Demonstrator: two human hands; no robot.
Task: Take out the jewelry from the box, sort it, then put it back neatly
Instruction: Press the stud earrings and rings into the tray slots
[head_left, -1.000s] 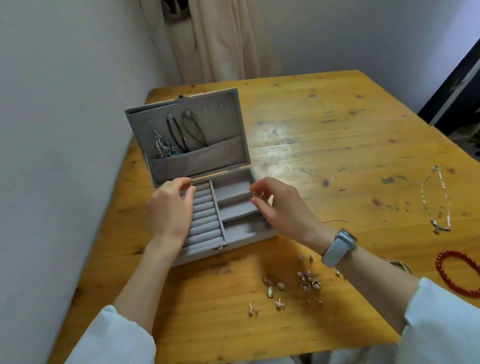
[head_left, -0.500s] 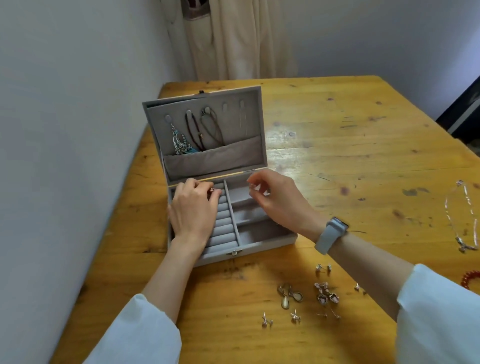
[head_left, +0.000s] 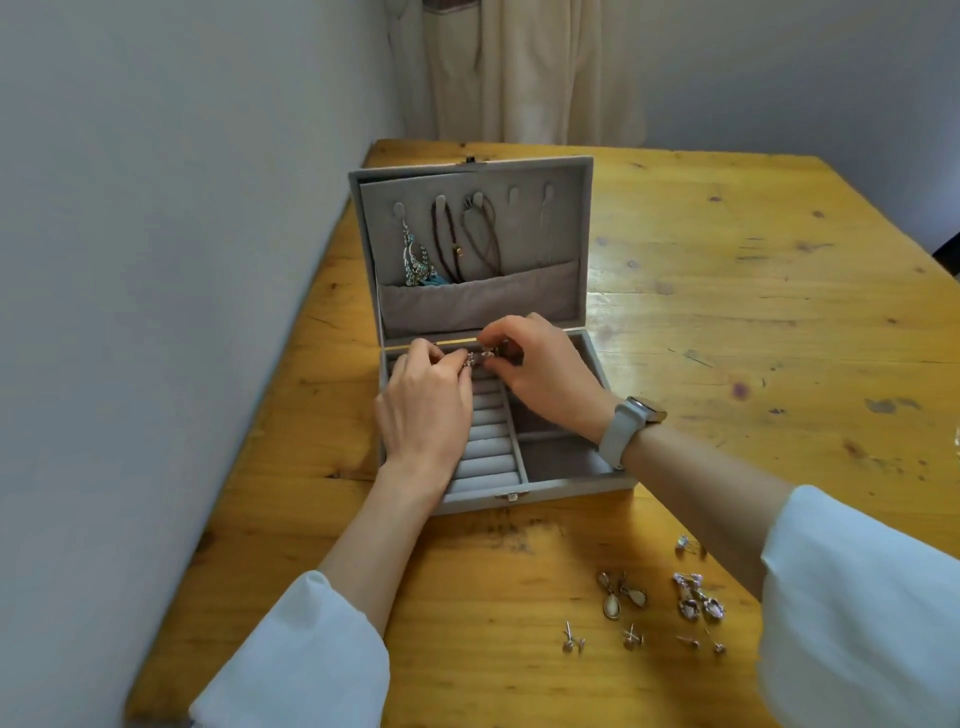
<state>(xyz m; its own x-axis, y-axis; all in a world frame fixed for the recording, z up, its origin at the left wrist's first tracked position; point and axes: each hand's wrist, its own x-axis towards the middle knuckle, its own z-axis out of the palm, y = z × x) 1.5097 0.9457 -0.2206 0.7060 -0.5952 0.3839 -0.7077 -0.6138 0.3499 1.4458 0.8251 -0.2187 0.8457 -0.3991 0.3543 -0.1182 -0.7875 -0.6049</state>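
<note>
Left hand (head_left: 423, 410) and right hand (head_left: 540, 369) pinch one small sparkly piece (head_left: 478, 357) together over one open grey box (head_left: 566, 480) (three necklaces (head_left: 452, 249) hang in its lid). Several earrings (head_left: 649, 608) lie on the wooden table (head_left: 727, 312), beside grey walls.

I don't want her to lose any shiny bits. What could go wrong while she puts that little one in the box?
Both hands, left hand and right hand, pinch a small sparkly piece above the ring rolls. It could slip and drop between the rolls.

Her right sleeve hangs close to the earrings lying loose on the table. It might brush them out of order or toward the edge.

Leaning on the jewelry box might tip its upright lid.
</note>
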